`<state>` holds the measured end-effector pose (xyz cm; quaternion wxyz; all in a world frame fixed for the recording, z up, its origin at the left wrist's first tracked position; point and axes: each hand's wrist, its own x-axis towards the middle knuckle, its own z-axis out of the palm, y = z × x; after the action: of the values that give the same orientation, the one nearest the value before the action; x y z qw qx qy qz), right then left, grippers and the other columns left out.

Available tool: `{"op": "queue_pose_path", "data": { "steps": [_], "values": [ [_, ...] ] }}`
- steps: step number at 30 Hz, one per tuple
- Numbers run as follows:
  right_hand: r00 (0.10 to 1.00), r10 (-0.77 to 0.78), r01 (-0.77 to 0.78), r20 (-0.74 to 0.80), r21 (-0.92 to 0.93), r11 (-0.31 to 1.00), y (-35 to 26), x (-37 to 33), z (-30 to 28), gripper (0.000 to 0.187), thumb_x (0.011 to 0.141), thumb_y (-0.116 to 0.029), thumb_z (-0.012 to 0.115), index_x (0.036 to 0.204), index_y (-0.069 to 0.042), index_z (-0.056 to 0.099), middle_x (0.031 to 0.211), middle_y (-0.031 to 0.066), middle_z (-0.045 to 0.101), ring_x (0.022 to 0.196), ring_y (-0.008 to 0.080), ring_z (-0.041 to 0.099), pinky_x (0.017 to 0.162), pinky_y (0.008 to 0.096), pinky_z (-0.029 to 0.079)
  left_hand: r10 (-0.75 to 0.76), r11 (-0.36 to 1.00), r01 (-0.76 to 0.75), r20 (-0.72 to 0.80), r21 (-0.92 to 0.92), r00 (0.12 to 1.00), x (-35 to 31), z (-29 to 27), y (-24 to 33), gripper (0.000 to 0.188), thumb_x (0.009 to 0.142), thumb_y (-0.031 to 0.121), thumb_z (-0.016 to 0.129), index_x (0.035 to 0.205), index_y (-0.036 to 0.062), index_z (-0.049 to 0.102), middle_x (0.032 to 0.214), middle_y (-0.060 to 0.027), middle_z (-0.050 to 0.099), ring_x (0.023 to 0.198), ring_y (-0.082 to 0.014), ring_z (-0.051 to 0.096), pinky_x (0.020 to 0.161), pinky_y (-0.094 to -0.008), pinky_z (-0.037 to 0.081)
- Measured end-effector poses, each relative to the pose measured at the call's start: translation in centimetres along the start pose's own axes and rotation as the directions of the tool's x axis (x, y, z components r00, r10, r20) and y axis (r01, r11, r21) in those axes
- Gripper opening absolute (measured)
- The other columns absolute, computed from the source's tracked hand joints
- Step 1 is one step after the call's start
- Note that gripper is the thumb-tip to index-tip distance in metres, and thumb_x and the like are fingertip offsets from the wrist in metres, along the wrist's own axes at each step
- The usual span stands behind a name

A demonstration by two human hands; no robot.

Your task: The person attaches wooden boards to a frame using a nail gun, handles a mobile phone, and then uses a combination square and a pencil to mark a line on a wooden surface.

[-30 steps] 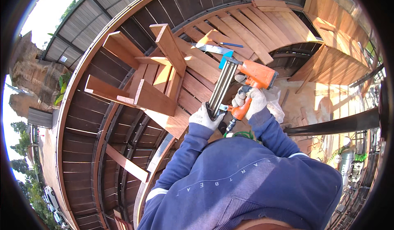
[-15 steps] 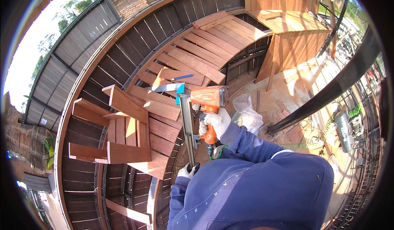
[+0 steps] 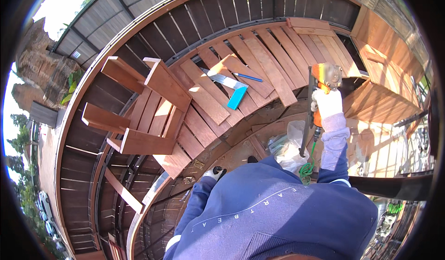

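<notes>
My right hand (image 3: 327,103), in a white glove, grips the handle of an orange nail gun (image 3: 320,118) beyond the bench's front edge. The gun's long dark magazine (image 3: 306,121) points down toward me, and a green coiled air hose (image 3: 307,169) hangs below its handle. My left hand (image 3: 214,173), also gloved and dark at the fingertips, hovers near my body with its fingers curved apart and no held thing visible. On the curved slatted bench (image 3: 278,51) lie a try square (image 3: 237,96) with a blue stock, a blue pencil (image 3: 249,77) and loose wooden boards (image 3: 204,90).
An assembled wooden frame (image 3: 148,141) with upright boards stands on the bench's left part. A dark slatted backrest (image 3: 204,19) curves behind. Clear plastic bags (image 3: 289,148) lie on the floor, a dark beam (image 3: 394,187) crosses at right, and a wooden bench section (image 3: 384,70) stands at far right.
My right hand has carried the nail gun right, away from the square and boards. My left hand has come off the magazine's lower end. The whole view has turned.
</notes>
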<state>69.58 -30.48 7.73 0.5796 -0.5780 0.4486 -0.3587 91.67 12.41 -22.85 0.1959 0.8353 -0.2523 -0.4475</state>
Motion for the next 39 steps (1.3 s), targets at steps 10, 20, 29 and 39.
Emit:
{"op": "queue_pose_path", "data": {
  "steps": [10, 20, 29, 39],
  "values": [
    [0.781, -0.261, 0.590, 0.567, -0.807, 0.014, 4.3, 21.7, 2.4, 0.064, 0.084, -0.005, 0.054, 0.145, -0.015, 0.036, 0.104, 0.0227, 0.067, 0.095, 0.0408, 0.064, 0.082, 0.0465, 0.049, -0.335, 0.942, 0.290, -0.416, -0.170, 0.845, -2.5, 14.2, -15.8, 0.045, 0.087, 0.051, 0.057, 0.090, 0.0091, 0.074, 0.085, -0.0141, 0.072, 0.077, -0.0306, 0.069, 0.070, -0.0407, 0.053],
    [0.694, -0.272, 0.609, 0.667, -0.745, -0.273, 5.2, 27.8, 11.8, 0.044, 0.083, -0.028, 0.062, 0.121, -0.010, 0.052, 0.099, 0.0217, 0.067, 0.087, 0.0378, 0.066, 0.075, 0.0469, 0.053, -0.814, 0.382, 0.593, 0.046, -0.709, 0.579, -19.1, 21.6, -5.0, 0.058, 0.090, 0.057, 0.050, 0.088, 0.0040, 0.072, 0.078, -0.0112, 0.072, 0.072, -0.0246, 0.069, 0.071, -0.0382, 0.053],
    [0.698, -0.203, 0.667, 0.687, -0.727, -0.163, 3.6, 21.8, 12.4, 0.048, 0.081, -0.035, 0.068, 0.114, -0.002, 0.059, 0.102, 0.0212, 0.068, 0.088, 0.0363, 0.067, 0.077, 0.0457, 0.055, -0.861, 0.332, 0.533, -0.019, -0.778, 0.507, -15.7, 26.5, -5.2, 0.053, 0.085, 0.056, 0.053, 0.100, 0.0092, 0.073, 0.100, -0.0180, 0.070, 0.092, -0.0369, 0.066, 0.080, -0.0447, 0.050],
    [0.662, -0.080, 0.745, 0.745, -0.666, -0.041, 7.7, 33.8, 10.4, 0.057, 0.079, -0.033, 0.061, 0.128, -0.003, 0.054, 0.120, 0.0223, 0.062, 0.110, 0.0381, 0.060, 0.092, 0.0394, 0.047, -0.803, 0.443, 0.540, -0.048, -0.716, 0.594, -14.6, 31.1, -11.9, 0.045, 0.090, 0.049, 0.052, 0.094, 0.0099, 0.073, 0.088, -0.0135, 0.072, 0.084, -0.0325, 0.068, 0.075, -0.0412, 0.052]
  ]
}}
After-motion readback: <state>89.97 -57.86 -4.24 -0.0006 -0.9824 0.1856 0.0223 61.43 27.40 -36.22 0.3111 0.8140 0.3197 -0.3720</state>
